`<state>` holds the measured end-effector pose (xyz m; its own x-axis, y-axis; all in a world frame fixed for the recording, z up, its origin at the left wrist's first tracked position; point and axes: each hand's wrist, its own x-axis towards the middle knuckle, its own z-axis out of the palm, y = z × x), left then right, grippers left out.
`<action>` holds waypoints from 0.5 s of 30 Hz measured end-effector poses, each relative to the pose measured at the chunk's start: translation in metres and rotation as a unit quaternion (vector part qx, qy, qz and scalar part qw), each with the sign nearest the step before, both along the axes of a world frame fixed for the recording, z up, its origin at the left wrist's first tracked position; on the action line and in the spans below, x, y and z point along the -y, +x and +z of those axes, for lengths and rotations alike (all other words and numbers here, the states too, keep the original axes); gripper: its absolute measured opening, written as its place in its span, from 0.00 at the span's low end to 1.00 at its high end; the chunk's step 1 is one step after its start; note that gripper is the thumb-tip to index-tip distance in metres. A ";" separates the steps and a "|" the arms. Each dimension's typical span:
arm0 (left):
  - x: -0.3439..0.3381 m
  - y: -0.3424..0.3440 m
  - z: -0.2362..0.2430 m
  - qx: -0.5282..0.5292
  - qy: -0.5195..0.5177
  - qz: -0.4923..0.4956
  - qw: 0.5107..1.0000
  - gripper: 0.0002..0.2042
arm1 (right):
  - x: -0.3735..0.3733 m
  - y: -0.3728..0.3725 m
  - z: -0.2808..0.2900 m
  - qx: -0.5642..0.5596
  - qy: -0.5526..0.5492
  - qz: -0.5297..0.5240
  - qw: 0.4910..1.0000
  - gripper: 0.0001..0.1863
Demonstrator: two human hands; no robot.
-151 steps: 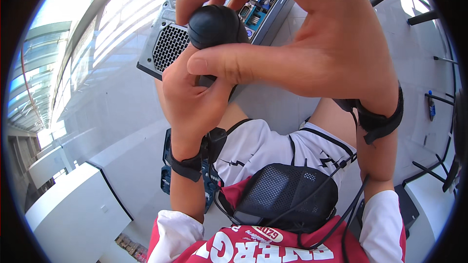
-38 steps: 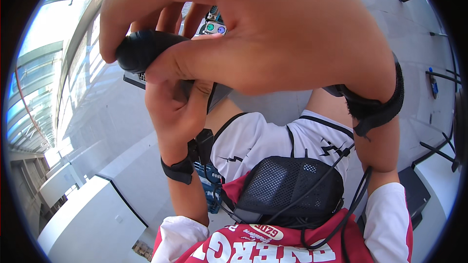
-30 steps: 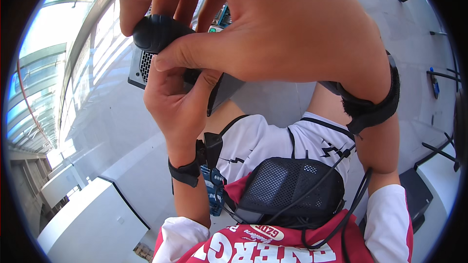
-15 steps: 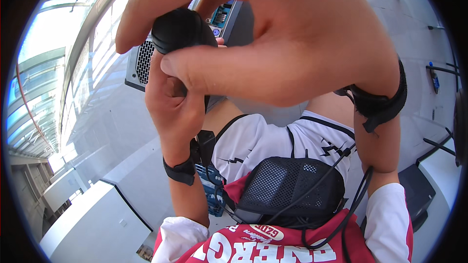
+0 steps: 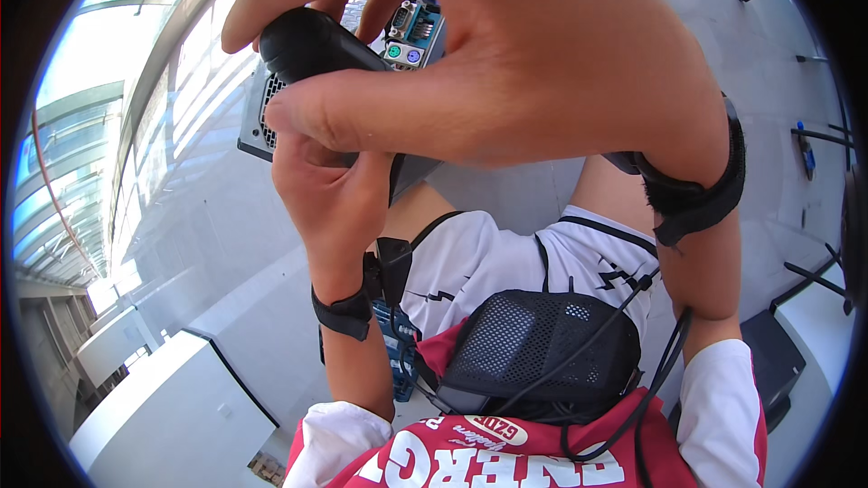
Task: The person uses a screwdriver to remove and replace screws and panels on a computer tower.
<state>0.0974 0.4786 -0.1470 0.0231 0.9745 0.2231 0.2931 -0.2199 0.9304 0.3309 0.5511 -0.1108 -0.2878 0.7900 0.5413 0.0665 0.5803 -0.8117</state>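
My right hand (image 5: 551, 63) fills the upper middle, closed around a black, round-ended handle (image 5: 316, 45). Its thumb lies along the near side of the handle, and the fingers curve over the far side. What the handle leads to is hidden. Just below, my left hand (image 5: 330, 194) is curled, its fingers mostly covered by the right hand, so what it grips cannot be made out. Behind both hands stands a grey computer case (image 5: 256, 138) with a honeycomb vent. Round green and purple sockets (image 5: 403, 54) and metal connectors show on its back panel.
A black mesh pouch (image 5: 542, 352) with cables rests at my lap. Blue slotted plastic (image 5: 398, 352) sits by my left forearm. White furniture (image 5: 172, 407) stands lower left, dark legs and a bottle (image 5: 806, 158) at right. Large windows line the left.
My right hand and the black handle have shifted slightly up and left, and the handle tilts, showing more of its length. More sockets on the case are visible. My left hand has moved slightly right.
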 end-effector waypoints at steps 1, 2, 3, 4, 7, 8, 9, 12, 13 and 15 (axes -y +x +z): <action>0.001 -0.002 -0.002 -0.027 0.019 0.002 0.999 0.20 | 0.007 -0.008 0.005 0.001 0.000 0.001 1.000 0.12; 0.000 -0.002 -0.001 -0.027 0.019 0.004 0.999 0.20 | 0.013 -0.010 0.007 0.001 0.000 0.002 1.000 0.12; 0.000 -0.002 0.001 -0.008 0.007 -0.005 1.000 0.19 | 0.010 -0.006 0.004 0.002 -0.001 0.003 1.000 0.12; 0.000 0.000 0.003 0.012 -0.006 -0.015 1.000 0.18 | 0.001 -0.010 0.003 0.002 -0.001 0.003 1.000 0.12; 0.000 0.000 0.004 0.009 -0.009 -0.015 1.000 0.17 | -0.009 -0.002 0.005 0.005 -0.004 0.000 1.000 0.12; 0.000 -0.001 0.002 0.011 -0.009 -0.017 1.000 0.17 | -0.003 -0.009 0.006 0.008 -0.005 -0.002 1.000 0.12; 0.001 -0.003 0.000 0.018 -0.005 -0.028 0.999 0.17 | -0.002 -0.009 0.007 0.011 -0.006 -0.005 1.000 0.12; 0.000 -0.006 -0.004 -0.003 0.006 -0.049 0.999 0.18 | 0.000 -0.020 0.015 0.013 -0.007 -0.010 1.000 0.12; 0.000 -0.009 -0.004 -0.034 0.013 -0.055 0.998 0.19 | -0.001 -0.020 0.014 0.011 -0.007 -0.007 1.000 0.12; 0.000 -0.009 0.001 -0.004 0.000 -0.040 0.999 0.22 | 0.000 -0.025 0.013 0.005 -0.008 -0.001 1.000 0.12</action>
